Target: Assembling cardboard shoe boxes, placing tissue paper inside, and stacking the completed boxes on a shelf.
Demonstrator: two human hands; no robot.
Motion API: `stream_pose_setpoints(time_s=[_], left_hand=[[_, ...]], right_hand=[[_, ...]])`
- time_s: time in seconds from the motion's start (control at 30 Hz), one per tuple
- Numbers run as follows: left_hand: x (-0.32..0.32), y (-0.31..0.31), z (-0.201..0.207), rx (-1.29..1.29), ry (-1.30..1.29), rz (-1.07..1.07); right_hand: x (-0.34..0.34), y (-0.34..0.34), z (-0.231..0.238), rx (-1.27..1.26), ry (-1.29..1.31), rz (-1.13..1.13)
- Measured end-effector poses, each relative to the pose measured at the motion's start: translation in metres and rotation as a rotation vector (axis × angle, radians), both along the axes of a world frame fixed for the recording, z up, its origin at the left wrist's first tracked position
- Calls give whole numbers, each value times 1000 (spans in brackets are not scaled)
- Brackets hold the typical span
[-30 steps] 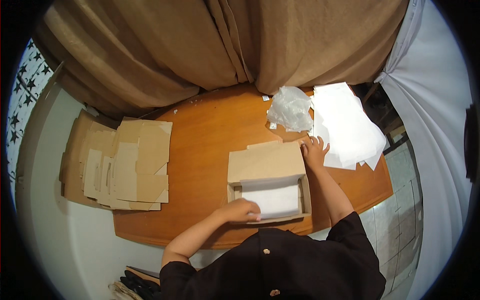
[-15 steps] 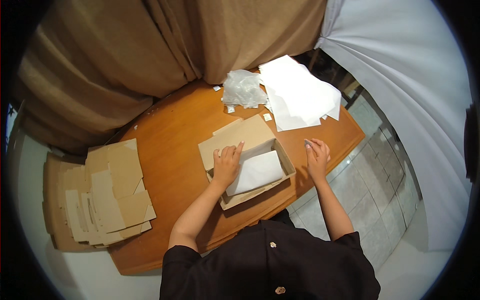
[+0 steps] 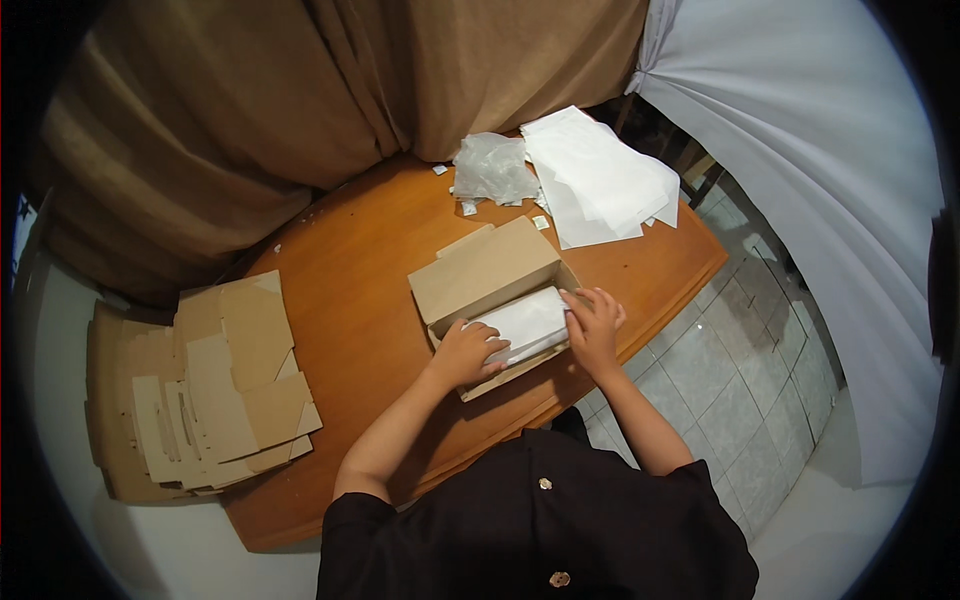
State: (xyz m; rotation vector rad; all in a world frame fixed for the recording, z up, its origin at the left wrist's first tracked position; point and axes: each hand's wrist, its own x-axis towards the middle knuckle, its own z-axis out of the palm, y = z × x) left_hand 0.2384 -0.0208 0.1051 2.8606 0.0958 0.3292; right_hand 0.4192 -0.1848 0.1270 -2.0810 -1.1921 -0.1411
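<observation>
Two hand positions at cardboard box (image 3: 485, 272): left hand (image 3: 466, 352), loosely spread, on white paper (image 3: 527, 320) inside; right hand (image 3: 596, 326) at right end, pinch unclear.

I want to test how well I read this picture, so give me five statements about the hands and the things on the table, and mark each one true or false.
1. The cardboard box stands open. True.
2. The flattened cardboard lies to the right of the box. False: the flattened cardboard lies to its left.
3. The left hand and the right hand are both at the white paper inside the box. True.
4. The plastic bag is inside the box. False: the plastic bag lies crumpled on the wooden table.
5. The loose white sheets lie farther from the person than the box does. True.
</observation>
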Motion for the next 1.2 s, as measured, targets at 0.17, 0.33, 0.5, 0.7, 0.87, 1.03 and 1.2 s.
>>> stream_pose_setpoints(time_s=[0.17,0.33,0.5,0.7,0.87,1.03,1.2], left_hand=[[-32,2,34,-112,-127,160],[-79,-17,42,-398,-227,557],[-86,-48,7,-540,-115,592],[-64,-61,-37,-605,-184,608],[-49,-48,-43,-424,-253,757],[-40,-30,-24,-395,-10,785],[-44,-27,-39,-454,-180,734]], right_hand=[[-11,24,-23,-363,-74,196],[26,31,-10,-161,174,-40],[67,55,-24,-66,395,-79],[74,74,-43,-59,740,-15],[50,54,-44,-48,900,64],[61,36,-63,37,952,-45],[78,52,-46,179,1156,-64]])
